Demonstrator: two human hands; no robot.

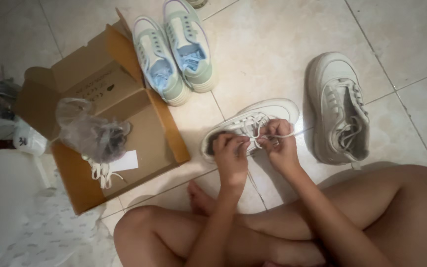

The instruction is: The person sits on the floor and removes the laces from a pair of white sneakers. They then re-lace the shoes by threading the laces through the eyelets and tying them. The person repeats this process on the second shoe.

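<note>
A white sneaker (268, 110) lies on the tiled floor in front of my crossed legs. My left hand (230, 154) and my right hand (278, 143) are both over its tongue. Each pinches a strand of the white shoelace (258, 132) between finger and thumb. The lace runs across from one hand to the other and out to the right. A second white sneaker (339, 109) stands apart to the right, with its laces loose.
A pair of pale green and blue sneakers (174, 49) sits at the back. An open cardboard box (139, 118) at left holds a clear plastic bag (92, 131) and spare white laces (101, 173). White fabric (6, 198) lies at the lower left.
</note>
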